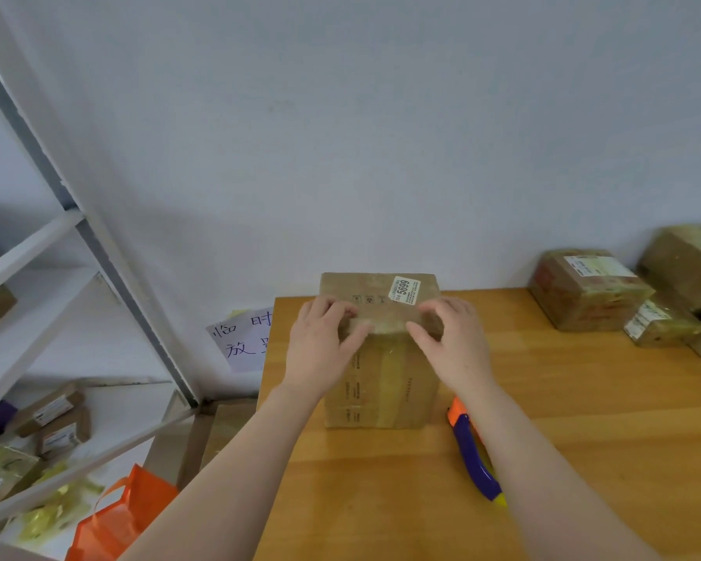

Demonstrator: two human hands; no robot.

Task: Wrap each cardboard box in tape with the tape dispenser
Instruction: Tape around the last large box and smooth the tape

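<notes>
A brown cardboard box (381, 382) with a white label stands upright near the far left edge of the wooden table (583, 439). A strip of clear tape runs down its front face. My left hand (320, 350) grips the box's top left edge, thumb on the front and fingers curled over the top. My right hand (454, 346) grips the top right edge the same way. The tape dispenser (472, 451), purple with orange and yellow parts, lies on the table under my right forearm, partly hidden.
Several taped boxes (587, 289) are stacked at the table's far right against the wall. A white metal shelf (57, 317) with small parcels stands at left. An orange bag (122, 516) and cardboard sit on the floor beside the table.
</notes>
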